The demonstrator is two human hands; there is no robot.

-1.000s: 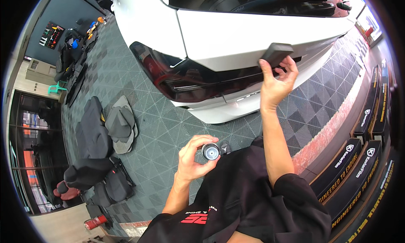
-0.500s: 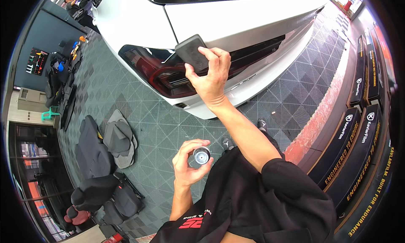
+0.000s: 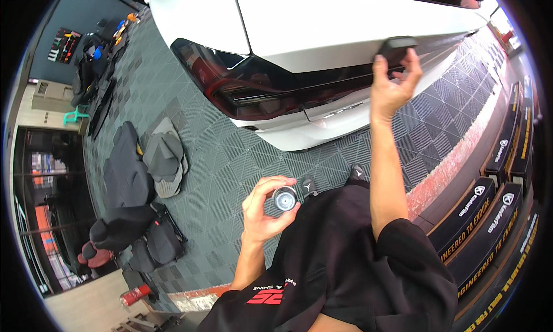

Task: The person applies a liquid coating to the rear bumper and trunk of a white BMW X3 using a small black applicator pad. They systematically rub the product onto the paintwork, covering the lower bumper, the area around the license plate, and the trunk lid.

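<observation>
My right hand (image 3: 394, 94) grips a dark rectangular pad (image 3: 397, 47) between thumb and fingers. The pad rests against the rear of a white car (image 3: 328, 35), over the dark trim strip right of the tail light (image 3: 230, 84); whether its whole face touches cannot be seen. Lower down, in front of my body, my left hand (image 3: 259, 211) is wrapped round a small bottle (image 3: 284, 199). Its round, pale top faces up at me, and the fingers hide most of its sides.
Removed car seats (image 3: 124, 171) and grey mats (image 3: 164, 156) lie on the tiled floor (image 3: 219, 159) to the left. Long black boxes (image 3: 461, 222) line the right side, beyond a rough reddish kerb (image 3: 440, 165). A green stool (image 3: 75, 115) stands far left.
My right hand has carried the pad rightward along the car's rear, from the tail light to the trim. The left hand still holds the bottle, slightly further right and higher. The view has shifted.
</observation>
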